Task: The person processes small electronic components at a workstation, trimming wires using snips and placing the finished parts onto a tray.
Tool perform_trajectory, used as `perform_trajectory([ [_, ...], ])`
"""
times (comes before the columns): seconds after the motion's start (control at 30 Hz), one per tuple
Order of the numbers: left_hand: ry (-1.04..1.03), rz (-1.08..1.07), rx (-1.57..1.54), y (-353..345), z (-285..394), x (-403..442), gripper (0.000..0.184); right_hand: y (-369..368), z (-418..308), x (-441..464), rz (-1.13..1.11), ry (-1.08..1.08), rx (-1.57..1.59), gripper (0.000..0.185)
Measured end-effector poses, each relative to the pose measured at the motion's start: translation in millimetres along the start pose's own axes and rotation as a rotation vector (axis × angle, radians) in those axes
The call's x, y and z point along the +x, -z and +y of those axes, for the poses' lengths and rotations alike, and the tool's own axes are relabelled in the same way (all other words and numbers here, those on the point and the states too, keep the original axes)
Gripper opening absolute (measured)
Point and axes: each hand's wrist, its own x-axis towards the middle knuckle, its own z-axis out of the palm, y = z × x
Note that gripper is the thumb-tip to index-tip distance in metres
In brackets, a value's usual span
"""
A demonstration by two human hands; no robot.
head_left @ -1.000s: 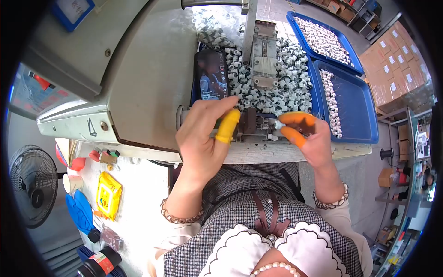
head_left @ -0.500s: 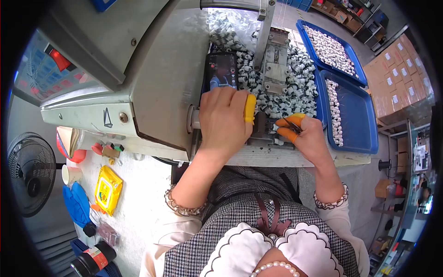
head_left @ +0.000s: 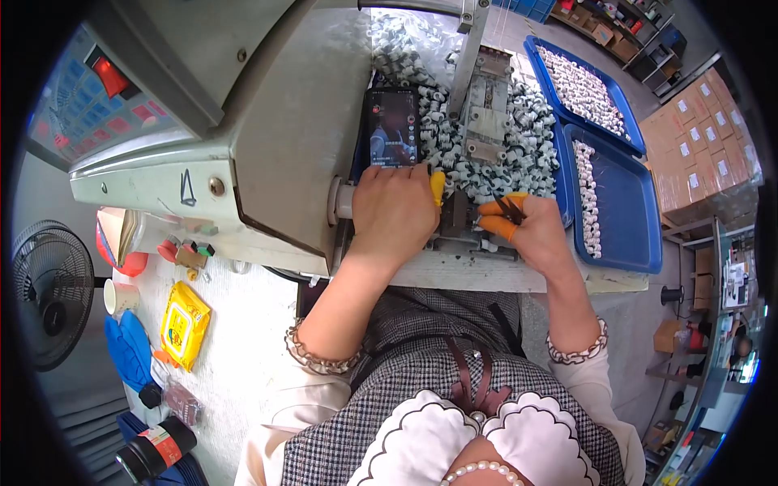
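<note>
My left hand [head_left: 395, 212], with a yellow cot on a finger, is curled at the end of a pale cylinder [head_left: 344, 201] that sticks out of the machine. Its palm side is hidden, so what it grips cannot be made out. To its right, my right hand [head_left: 535, 229] wears orange finger cots and holds dark tweezers [head_left: 510, 209]. These fingertips are at the right side of a dark metal fixture [head_left: 459, 215]; any small part between them is too small to tell. Many white and black small parts [head_left: 527, 146] are heaped just behind both hands.
A phone [head_left: 393, 125] lies on the heap beside the machine housing [head_left: 284, 138]. At right are two blue trays [head_left: 628, 211] with rows of white parts. A metal bar [head_left: 470, 65] rises behind the fixture. Yellow wipes [head_left: 185, 326] and a cup [head_left: 121, 297] are at left.
My left hand has shifted slightly down and left, uncovering more of the phone. The tweezers have tilted to point more upward, while my right hand stays by the fixture.
</note>
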Motion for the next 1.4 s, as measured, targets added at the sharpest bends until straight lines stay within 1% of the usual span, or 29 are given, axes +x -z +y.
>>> perform_trajectory([
  [0.03, 0.0, -0.007, 0.004, 1.6, 1.5, -5.5, 0.026, -2.7, 6.3, -0.7, 0.022, 0.063, 0.078, 0.025],
  [0.07, -0.027, 0.06, -0.004, 4.2, 3.6, -13.4, 0.028, -0.9, 4.4, -3.0, 0.024, 0.063, 0.086, 0.025],
  [0.1, -0.057, 0.131, -0.012, 7.7, 5.2, -19.5, 0.029, 3.7, -0.7, -5.5, -0.014, -0.035, 0.178, 0.03],
  [0.13, -0.064, 0.132, -0.007, 15.0, 4.8, -25.1, 0.029, 7.5, -3.4, -7.6, -0.051, -0.133, 0.269, 0.036],
  [0.17, -0.093, 0.157, -0.077, 25.3, 3.0, -29.8, 0.032, 9.5, -3.5, -8.5, -0.042, -0.129, 0.274, 0.036],
  [0.2, -0.119, 0.182, -0.148, 31.6, 3.4, -32.1, 0.035, 11.0, -3.4, -9.9, -0.068, -0.145, 0.334, 0.042],
  [0.23, -0.094, 0.099, -0.288, 32.5, 7.0, -31.6, 0.047, 12.2, -3.2, -10.5, -0.098, -0.161, 0.391, 0.049],
  [0.3, -0.323, 0.132, -0.215, 29.1, 30.2, -18.4, 0.043, 15.0, -0.7, -10.0, -0.128, -0.144, 0.419, 0.049],
  [0.33, -0.406, 0.079, -0.174, 13.0, 34.9, -16.0, 0.043, 17.5, 0.7, -10.2, -0.159, -0.133, 0.445, 0.05],
  [0.4, -0.448, 0.096, -0.162, -12.8, 40.4, -13.6, 0.038, 26.3, 3.5, -11.1, -0.246, -0.154, 0.49, 0.048],
  [0.43, -0.445, 0.121, -0.221, -15.3, 38.9, -14.2, 0.031, 32.9, 6.3, -10.1, -0.309, -0.134, 0.469, 0.04],
  [0.47, -0.442, 0.127, -0.222, -16.8, 38.5, -12.5, 0.031, 34.4, 11.2, -8.1, -0.31, -0.132, 0.463, 0.04],
  [0.53, -0.454, 0.144, -0.149, -20.5, 36.4, -12.9, 0.032, 27.4, 26.1, -2.3, 0.002, 0.018, 0.244, 0.03],
  [0.57, -0.443, 0.146, -0.148, -22.3, 36.5, -12.2, 0.032, 24.3, 29.0, 3.8, 0.15, 0.221, 0.058, 0.025],
  [0.63, -0.42, 0.18, -0.17, -26.3, 39.2, -6.6, 0.025, 19.8, 29.3, 19.8, 0.368, 0.623, -0.227, 0.029],
  [0.67, -0.414, 0.187, -0.167, -28.1, 40.2, -5.8, 0.025, 18.0, 32.4, 29.5, 0.429, 0.757, -0.354, 0.033],
  [0.7, -0.388, 0.206, -0.182, -30.2, 41.1, -6.6, 0.023, 17.2, 33.2, 35.7, 0.424, 0.764, -0.354, 0.033],
  [0.77, -0.358, 0.229, -0.192, -33.8, 40.6, -9.4, 0.022, 15.9, 34.2, 46.9, 0.396, 0.913, -0.529, 0.041],
  [0.8, -0.377, 0.3, -0.222, -35.8, 40.1, -11.5, 0.021, 14.6, 37.2, 53.5, 0.404, 0.962, -0.618, 0.044],
  [0.83, -0.396, 0.372, -0.251, -36.0, 40.1, -13.5, 0.02, 15.4, 36.7, 56.4, 0.404, 0.969, -0.619, 0.044],
  [0.87, -0.396, 0.377, -0.247, -32.3, 40.9, -17.8, 0.02, 16.1, 35.0, 58.8, 0.387, 1.009, -0.633, 0.044],
  [0.9, -0.382, 0.427, -0.275, -26.0, 41.9, -24.9, 0.02, 16.7, 34.0, 61.0, 0.372, 1.045, -0.646, 0.044],
  [0.93, -0.364, 0.474, -0.305, -20.7, 42.3, -32.0, 0.02, 17.2, 34.5, 62.1, 0.378, 1.079, -0.646, 0.039],
  [1.07, -0.403, 0.472, -0.346, -13.1, 45.9, -49.1, 0.021, 16.3, 32.4, 63.3, 0.4, 1.139, -0.677, 0.035],
  [1.13, -0.417, 0.484, -0.346, -12.9, 46.5, -52.6, 0.022, 15.8, 31.1, 62.4, 0.384, 1.155, -0.702, 0.029],
  [1.27, -0.381, 0.487, -0.366, -6.9, 43.4, -56.2, 0.024, 14.3, 28.3, 55.9, 0.373, 1.096, -0.704, 0.023],
  [1.33, -0.342, 0.49, -0.346, -0.9, 38.5, -54.7, 0.026, 12.5, 26.0, 50.4, 0.4, 1.016, -0.747, 0.024],
  [1.37, -0.308, 0.482, -0.312, 2.6, 35.3, -53.1, 0.026, 10.8, 24.4, 48.3, 0.401, 1.013, -0.746, 0.024],
  [1.4, -0.274, 0.474, -0.277, 5.2, 31.6, -51.1, 0.027, 8.4, 22.4, 46.1, 0.367, 0.941, -0.675, 0.023],
])
